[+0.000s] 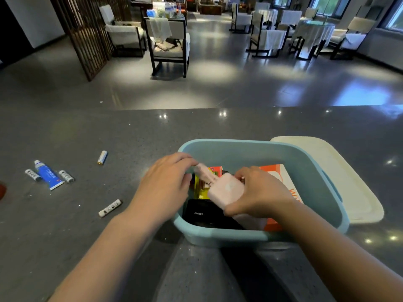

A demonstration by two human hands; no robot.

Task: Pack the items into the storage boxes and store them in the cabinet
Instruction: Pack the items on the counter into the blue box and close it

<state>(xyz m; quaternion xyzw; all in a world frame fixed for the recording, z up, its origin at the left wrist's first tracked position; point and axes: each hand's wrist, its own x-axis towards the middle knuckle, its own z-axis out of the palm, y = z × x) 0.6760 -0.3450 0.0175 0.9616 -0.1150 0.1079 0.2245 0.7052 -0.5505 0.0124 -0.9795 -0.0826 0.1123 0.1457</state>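
Head view: right hand (257, 192) grips pale pink rounded plastic case (225, 191) over light blue plastic storage box (316, 182) near worktop's front edge; left hand (168, 184), fingers curled, touches case's far end.

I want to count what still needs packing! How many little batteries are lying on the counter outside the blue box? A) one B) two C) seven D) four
D: four batteries lie on the counter left of the blue box: one alone, two flanking the blue tube, and one nearest the left hand.
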